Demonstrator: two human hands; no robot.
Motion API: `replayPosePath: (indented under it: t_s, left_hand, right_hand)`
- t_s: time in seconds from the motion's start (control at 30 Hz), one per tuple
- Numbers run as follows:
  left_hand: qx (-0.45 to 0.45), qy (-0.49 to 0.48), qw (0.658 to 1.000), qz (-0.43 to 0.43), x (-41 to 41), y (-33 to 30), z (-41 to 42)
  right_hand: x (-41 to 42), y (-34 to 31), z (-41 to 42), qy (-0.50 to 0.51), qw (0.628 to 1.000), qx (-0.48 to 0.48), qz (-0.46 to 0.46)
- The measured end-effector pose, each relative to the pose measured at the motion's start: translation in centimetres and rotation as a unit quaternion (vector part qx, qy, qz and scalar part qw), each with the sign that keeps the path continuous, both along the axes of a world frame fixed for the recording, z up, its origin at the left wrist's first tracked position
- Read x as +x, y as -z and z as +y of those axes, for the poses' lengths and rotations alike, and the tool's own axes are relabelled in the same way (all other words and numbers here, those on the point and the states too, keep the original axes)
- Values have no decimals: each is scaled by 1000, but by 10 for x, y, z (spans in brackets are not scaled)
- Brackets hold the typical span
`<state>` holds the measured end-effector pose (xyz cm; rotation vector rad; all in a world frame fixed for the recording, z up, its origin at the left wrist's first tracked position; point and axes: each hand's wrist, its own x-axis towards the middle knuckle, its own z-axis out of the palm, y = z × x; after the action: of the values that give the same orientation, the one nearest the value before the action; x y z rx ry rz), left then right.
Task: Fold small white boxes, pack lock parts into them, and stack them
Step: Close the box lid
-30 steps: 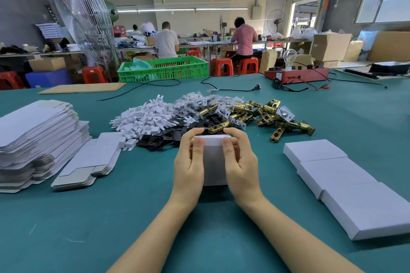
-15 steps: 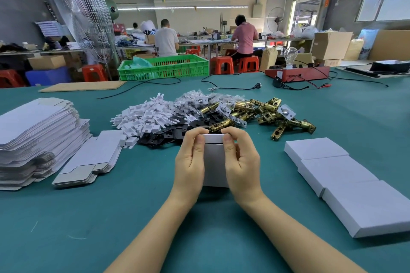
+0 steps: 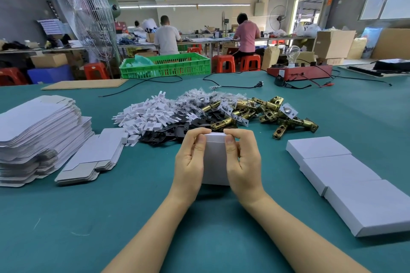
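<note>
A small white box (image 3: pixel 214 162) stands on the green table (image 3: pixel 199 228) in front of me. My left hand (image 3: pixel 189 162) grips its left side and my right hand (image 3: pixel 243 163) grips its right side, with both thumbs on the near face by the top edge and the fingers curled over the top. Behind the box lies a heap of lock parts: white plastic pieces (image 3: pixel 146 115), black plates (image 3: pixel 168 133), bagged parts (image 3: pixel 195 99) and brass latches (image 3: pixel 275 113). Three closed white boxes (image 3: pixel 339 175) lie in a row at the right.
Flat unfolded box blanks sit at the left in a tall stack (image 3: pixel 37 135) and a lower stack (image 3: pixel 93 157). Farther back are a green crate (image 3: pixel 166 66), a cardboard sheet (image 3: pixel 85 84), cables and a red test unit with a bulb (image 3: pixel 299 71). People work at distant benches.
The box has tipped a little more upright and risen slightly between my hands. My fingers have curled further over its top edge.
</note>
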<state>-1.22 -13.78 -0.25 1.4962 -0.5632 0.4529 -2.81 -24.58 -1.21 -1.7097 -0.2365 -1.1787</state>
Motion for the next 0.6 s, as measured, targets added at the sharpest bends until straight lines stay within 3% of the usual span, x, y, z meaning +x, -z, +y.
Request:
replayPosePath:
  t_s: [0.33, 0.6]
  left_hand:
    - [24, -1, 999, -25, 2, 7, 5]
    - [83, 42, 995, 31, 6, 14, 5]
  right_hand:
    - [1, 7, -3, -27, 999, -41, 11]
    - [-4, 11, -4, -55, 989, -76, 116]
